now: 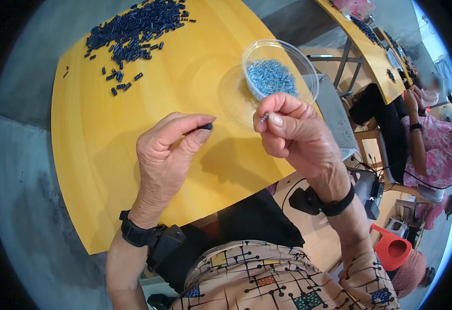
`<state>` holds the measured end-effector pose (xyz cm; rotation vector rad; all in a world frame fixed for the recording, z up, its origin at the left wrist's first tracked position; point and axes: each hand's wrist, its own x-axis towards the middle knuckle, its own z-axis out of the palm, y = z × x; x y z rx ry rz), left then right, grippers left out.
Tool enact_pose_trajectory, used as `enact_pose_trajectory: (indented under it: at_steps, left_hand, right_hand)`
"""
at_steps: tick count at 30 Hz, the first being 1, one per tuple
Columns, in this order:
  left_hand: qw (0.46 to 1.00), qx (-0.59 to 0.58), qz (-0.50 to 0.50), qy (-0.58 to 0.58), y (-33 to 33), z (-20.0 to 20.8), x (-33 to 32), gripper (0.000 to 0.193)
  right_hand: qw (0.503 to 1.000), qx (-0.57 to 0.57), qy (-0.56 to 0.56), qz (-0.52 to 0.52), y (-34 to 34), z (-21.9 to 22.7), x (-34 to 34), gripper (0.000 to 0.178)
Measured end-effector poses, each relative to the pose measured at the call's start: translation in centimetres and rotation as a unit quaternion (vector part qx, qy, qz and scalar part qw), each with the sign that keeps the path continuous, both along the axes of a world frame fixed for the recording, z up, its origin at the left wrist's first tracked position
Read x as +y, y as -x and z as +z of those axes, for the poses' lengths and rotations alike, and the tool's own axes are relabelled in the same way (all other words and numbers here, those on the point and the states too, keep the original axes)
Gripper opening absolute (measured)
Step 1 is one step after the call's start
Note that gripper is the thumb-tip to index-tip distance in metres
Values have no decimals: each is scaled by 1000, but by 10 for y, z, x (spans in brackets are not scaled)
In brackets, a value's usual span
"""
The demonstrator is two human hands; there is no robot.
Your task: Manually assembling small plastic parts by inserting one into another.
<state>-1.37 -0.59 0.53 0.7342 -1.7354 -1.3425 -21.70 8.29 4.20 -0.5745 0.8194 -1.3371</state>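
My left hand (166,150) pinches a small black plastic piece (205,126) between thumb and forefinger, its end pointing to the right. In my right hand (303,132), thumb and forefinger are closed on a small silvery screw (264,118). Both hands are raised above the near part of the yellow table, a short gap between them. Just beyond my right hand stands a round clear plastic tub (312,82) with many small bluish-silver screws (272,77) in it. A large heap of similar black pieces (133,31) lies at the far left of the table.
Several loose black pieces (120,77) lie on the near side of the heap. The yellow tabletop (102,155) ends close to my body. To the right, another person in a pink patterned top (430,150) sits by a second yellow table (360,41). A red stool (391,248) stands at lower right.
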Motion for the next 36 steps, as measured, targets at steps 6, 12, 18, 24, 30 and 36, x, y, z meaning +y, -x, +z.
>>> enact_pose_trajectory:
  at_steps: [6, 12, 18, 24, 30, 36]
  left_hand:
    - [994, -11, -37, 99, -2, 5, 4, 14]
    - [992, -23, -54, 114, -1, 2, 4, 14]
    - [990, -27, -56, 129, 0, -2, 4, 14]
    - [987, -49, -54, 140, -1, -3, 1, 13]
    - [994, -48, -65, 76, -1, -2, 1, 12]
    - [995, -15, -95, -15, -3, -5, 0, 14]
  right_hand:
    - [999, -24, -33, -23, -22, -20, 11, 16]
    - [998, -19, -47, -43, -29, -32, 12, 16]
    - [997, 21, -53, -54, -35, -32, 9, 15]
    - [997, 17, -32, -72, -38, -39, 7, 14]
    - [997, 1, -30, -70, -34, -36, 8, 12]
    - [993, 81, -21, -79, -37, -34, 8, 13]
